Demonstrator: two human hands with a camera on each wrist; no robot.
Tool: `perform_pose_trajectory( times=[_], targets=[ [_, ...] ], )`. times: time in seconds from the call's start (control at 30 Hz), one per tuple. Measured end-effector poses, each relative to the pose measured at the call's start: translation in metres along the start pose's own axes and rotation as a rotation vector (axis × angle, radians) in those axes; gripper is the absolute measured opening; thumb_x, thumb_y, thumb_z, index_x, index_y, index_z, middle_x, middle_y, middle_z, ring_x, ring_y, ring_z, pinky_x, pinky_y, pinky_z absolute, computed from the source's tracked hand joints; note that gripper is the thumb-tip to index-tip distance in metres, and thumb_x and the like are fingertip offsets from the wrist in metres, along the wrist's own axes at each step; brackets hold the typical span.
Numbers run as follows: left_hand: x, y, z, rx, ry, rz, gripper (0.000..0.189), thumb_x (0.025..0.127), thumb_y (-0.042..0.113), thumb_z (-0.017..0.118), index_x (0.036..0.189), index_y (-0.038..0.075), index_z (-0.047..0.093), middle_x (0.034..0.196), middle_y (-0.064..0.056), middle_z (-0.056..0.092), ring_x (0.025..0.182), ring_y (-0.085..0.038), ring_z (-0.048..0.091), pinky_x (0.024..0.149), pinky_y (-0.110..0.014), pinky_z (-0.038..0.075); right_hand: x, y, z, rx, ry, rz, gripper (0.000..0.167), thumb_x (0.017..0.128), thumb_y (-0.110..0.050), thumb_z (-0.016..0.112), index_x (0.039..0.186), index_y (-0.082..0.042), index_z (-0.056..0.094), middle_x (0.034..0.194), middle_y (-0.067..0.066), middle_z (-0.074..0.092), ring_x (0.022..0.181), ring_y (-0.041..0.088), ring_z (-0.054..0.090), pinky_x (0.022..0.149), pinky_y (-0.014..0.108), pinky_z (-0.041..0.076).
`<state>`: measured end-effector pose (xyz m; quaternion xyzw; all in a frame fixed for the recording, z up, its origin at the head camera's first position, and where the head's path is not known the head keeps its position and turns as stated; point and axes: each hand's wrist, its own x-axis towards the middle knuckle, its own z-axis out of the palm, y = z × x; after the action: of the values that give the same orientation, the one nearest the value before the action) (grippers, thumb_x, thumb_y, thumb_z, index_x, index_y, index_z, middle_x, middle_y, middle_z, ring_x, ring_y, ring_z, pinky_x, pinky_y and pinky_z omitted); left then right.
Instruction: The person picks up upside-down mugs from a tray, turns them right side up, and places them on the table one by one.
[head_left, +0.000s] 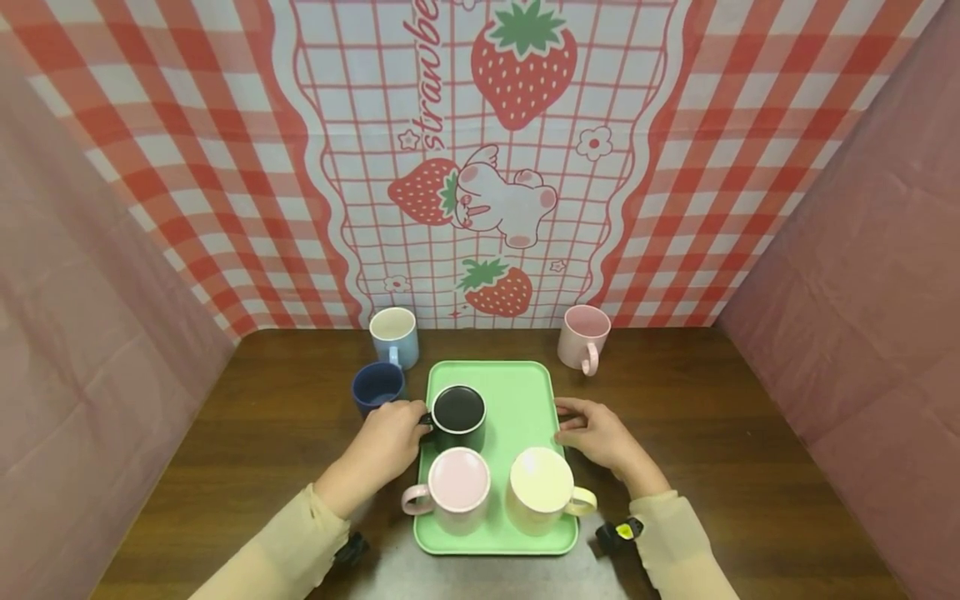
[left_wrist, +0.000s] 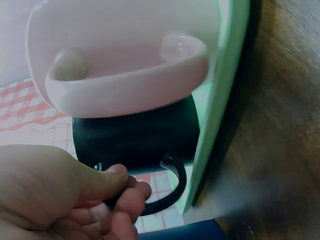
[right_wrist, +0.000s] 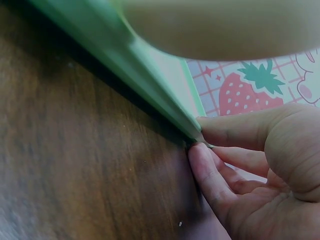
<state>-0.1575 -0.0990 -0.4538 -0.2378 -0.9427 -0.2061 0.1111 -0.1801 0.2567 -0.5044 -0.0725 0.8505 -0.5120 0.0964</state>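
The left hand (head_left: 390, 429) pinches the handle (left_wrist: 181, 186) of the black mug (head_left: 459, 408), while the right hand's thumb and fingers (head_left: 600, 429) grip the right edge of the green tray (head_left: 521, 379). The tray holds that upright, black-lined mug at its left side, with a pink mug (head_left: 460, 483) and a yellow mug (head_left: 540, 483) nearer the person. Beyond its rim stand a navy mug (head_left: 377, 385), a cream-lined light blue mug (head_left: 395, 333) and a pink-lined rear mug (head_left: 581, 342).

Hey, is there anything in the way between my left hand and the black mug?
Nothing visible: your left hand already pinches the handle of the black mug. The pink mug on the tray stands on your side of it, and the navy mug just beyond your hand; neither comes between.
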Motion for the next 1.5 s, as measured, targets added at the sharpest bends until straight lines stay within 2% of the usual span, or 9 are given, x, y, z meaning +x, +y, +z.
perform_pose_trajectory(
  times=[0.27, 0.6, 0.87, 1.13, 1.2, 1.33, 1.5],
  targets=[
    [-0.002, -0.001, 0.000, 0.033, 0.053, 0.039, 0.020, 0.091, -0.001, 0.083, 0.083, 0.005, 0.066, 0.073, -0.011, 0.068, 0.072, -0.037, 0.073, 0.061, -0.054, 0.058, -0.001, -0.002, 0.003, 0.018, -0.006, -0.002, 0.061, 0.094, 0.003, 0.078, 0.150, 0.010, 0.057, 0.140, 0.026, 0.068, 0.113, 0.032, 0.071, 0.085, 0.029, 0.061],
    [-0.001, 0.001, -0.001, 0.042, 0.102, 0.041, 0.020, 0.090, 0.000, 0.085, 0.084, 0.003, 0.067, 0.072, -0.011, 0.069, 0.069, -0.034, 0.073, 0.059, -0.051, 0.058, -0.001, -0.002, 0.005, 0.024, -0.003, 0.002, 0.061, 0.093, 0.004, 0.078, 0.150, 0.010, 0.057, 0.139, 0.026, 0.069, 0.111, 0.030, 0.071, 0.084, 0.029, 0.061],
    [0.003, 0.003, -0.007, 0.073, 0.214, 0.096, 0.021, 0.089, 0.000, 0.086, 0.084, 0.003, 0.066, 0.070, -0.011, 0.067, 0.066, -0.035, 0.072, 0.056, -0.052, 0.057, -0.001, -0.002, 0.005, 0.027, 0.003, -0.002, 0.062, 0.093, 0.003, 0.079, 0.150, 0.011, 0.056, 0.139, 0.027, 0.068, 0.112, 0.031, 0.071, 0.083, 0.030, 0.061],
    [0.013, 0.005, -0.019, -0.004, 0.368, 0.113, 0.011, 0.090, 0.000, 0.083, 0.096, -0.002, 0.074, 0.082, -0.016, 0.077, 0.071, -0.036, 0.075, 0.061, -0.054, 0.061, -0.002, 0.000, 0.003, 0.023, 0.006, 0.007, 0.061, 0.093, 0.003, 0.079, 0.150, 0.010, 0.058, 0.138, 0.025, 0.069, 0.110, 0.029, 0.071, 0.083, 0.028, 0.061],
    [0.016, 0.006, -0.021, -0.029, 0.402, 0.109, 0.011, 0.090, 0.000, 0.083, 0.097, -0.003, 0.075, 0.083, -0.017, 0.077, 0.072, -0.037, 0.076, 0.063, -0.053, 0.061, -0.002, 0.000, 0.003, 0.021, 0.009, 0.014, 0.060, 0.094, 0.003, 0.079, 0.150, 0.009, 0.058, 0.138, 0.024, 0.069, 0.110, 0.028, 0.071, 0.083, 0.027, 0.060],
    [0.020, 0.009, -0.026, -0.089, 0.436, 0.066, 0.006, 0.091, 0.001, 0.081, 0.092, 0.000, 0.075, 0.074, -0.011, 0.074, 0.064, -0.030, 0.070, 0.058, -0.049, 0.057, -0.003, -0.001, 0.002, 0.018, 0.014, 0.022, 0.059, 0.094, 0.003, 0.079, 0.150, 0.008, 0.059, 0.138, 0.024, 0.069, 0.111, 0.029, 0.071, 0.085, 0.028, 0.061],
    [0.023, 0.013, -0.031, -0.244, 0.419, -0.053, 0.011, 0.095, 0.001, 0.075, 0.087, 0.007, 0.074, 0.069, -0.001, 0.072, 0.054, -0.011, 0.064, 0.053, -0.035, 0.052, -0.004, -0.002, 0.002, 0.007, 0.016, 0.029, 0.059, 0.094, 0.001, 0.079, 0.150, 0.007, 0.059, 0.137, 0.022, 0.070, 0.111, 0.027, 0.071, 0.085, 0.029, 0.060]
  ],
)
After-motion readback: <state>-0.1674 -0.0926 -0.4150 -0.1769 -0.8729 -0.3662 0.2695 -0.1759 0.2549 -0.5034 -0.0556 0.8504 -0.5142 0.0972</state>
